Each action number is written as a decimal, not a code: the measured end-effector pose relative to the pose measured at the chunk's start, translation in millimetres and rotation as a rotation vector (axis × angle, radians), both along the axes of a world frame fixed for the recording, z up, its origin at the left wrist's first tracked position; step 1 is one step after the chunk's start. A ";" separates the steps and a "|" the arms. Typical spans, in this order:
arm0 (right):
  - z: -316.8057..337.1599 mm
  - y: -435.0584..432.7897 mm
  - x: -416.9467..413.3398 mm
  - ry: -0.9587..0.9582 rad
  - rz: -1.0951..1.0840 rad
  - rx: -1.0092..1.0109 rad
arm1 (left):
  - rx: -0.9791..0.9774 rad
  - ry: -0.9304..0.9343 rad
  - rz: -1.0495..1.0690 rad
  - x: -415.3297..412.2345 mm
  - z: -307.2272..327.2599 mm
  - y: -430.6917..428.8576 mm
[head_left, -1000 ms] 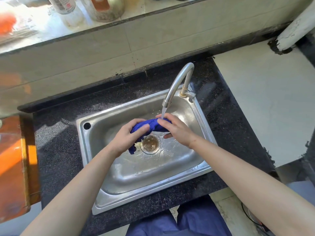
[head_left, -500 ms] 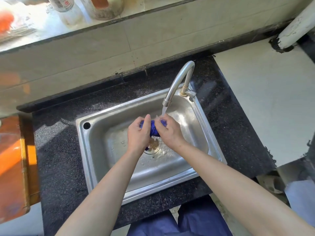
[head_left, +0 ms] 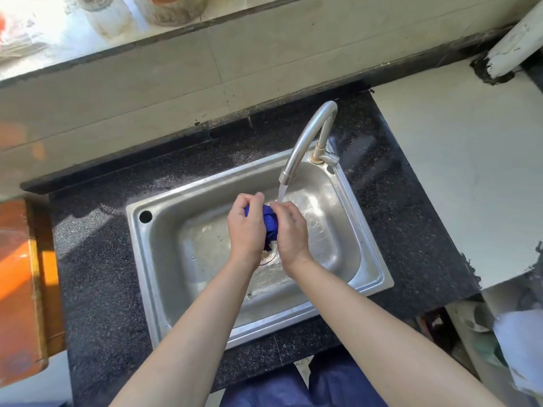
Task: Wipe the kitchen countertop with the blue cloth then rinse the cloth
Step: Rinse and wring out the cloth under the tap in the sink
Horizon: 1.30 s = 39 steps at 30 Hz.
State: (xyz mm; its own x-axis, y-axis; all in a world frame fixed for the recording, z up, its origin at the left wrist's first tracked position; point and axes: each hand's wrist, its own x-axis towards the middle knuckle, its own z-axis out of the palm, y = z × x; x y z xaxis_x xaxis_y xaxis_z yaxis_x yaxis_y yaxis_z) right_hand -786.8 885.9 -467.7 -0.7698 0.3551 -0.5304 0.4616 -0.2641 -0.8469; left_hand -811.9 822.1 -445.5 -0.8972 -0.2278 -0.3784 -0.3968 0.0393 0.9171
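Observation:
The blue cloth [head_left: 269,221] is bunched into a tight wad between both hands, over the drain of the steel sink [head_left: 164,259]. My left hand [head_left: 246,227] grips its left side and my right hand [head_left: 291,230] grips its right side. Water runs from the curved faucet [head_left: 305,139] onto the cloth and my right fingers. Most of the cloth is hidden by my hands. The black speckled countertop [head_left: 97,259] surrounds the sink.
A tiled back wall and a sill with containers [head_left: 173,7] rise behind the sink. A white surface [head_left: 458,171] adjoins the counter on the right, an orange object [head_left: 20,283] on the left. A white pipe [head_left: 517,42] leans at the far right.
The cloth went from spread loosely between my hands to a compact wad. Both hands have drawn close together around it under the running water.

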 end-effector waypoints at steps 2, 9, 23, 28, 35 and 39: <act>-0.7 -1.8 -2.5 -0.042 -0.074 0.006 | -0.066 0.012 0.023 -1.2 -4.7 1.0; -2.7 8.6 -11.9 0.018 0.011 0.191 | -0.234 0.079 -0.054 1.5 -15.2 -3.6; -13.6 30.7 -31.5 -0.029 0.045 0.161 | -0.227 0.028 -0.104 -21.8 -14.3 -16.3; -15.0 40.6 -35.8 -0.081 0.101 0.102 | 0.006 -0.166 -0.189 -22.8 -12.7 -32.5; -22.9 61.1 -33.8 -0.118 0.561 -0.089 | -0.054 -0.103 -0.395 -31.3 -17.5 -64.2; -18.8 69.9 -39.1 -0.048 0.770 0.105 | -0.194 -0.064 -0.553 -36.1 -17.4 -75.7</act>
